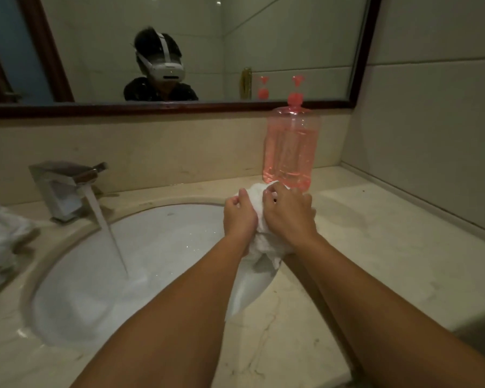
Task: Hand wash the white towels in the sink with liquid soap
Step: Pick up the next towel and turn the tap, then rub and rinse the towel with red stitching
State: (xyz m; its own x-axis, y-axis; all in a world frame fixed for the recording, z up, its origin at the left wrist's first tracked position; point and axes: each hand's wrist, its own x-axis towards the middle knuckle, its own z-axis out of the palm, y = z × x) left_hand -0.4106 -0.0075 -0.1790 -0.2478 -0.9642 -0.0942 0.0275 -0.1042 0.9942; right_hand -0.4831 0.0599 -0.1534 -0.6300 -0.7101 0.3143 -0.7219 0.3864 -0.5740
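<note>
You have the white towel (263, 252) bunched between both hands. Your left hand (240, 217) and right hand (289, 217) each curl tightly round it, likely to rub or wring it. You hold it over the right rim of the sink (157, 219), so drips fall into the basin. The soap bottle (290, 147) stands just beyond on the tabletop (361, 247), within reach. The faucet (62, 189) runs at left, beside a second towel (0, 233).

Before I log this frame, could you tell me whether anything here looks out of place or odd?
The tap runs freely into the sink while the left hand and right hand grip the towel over its right rim, clear of the stream. Nothing else stands out.
</note>
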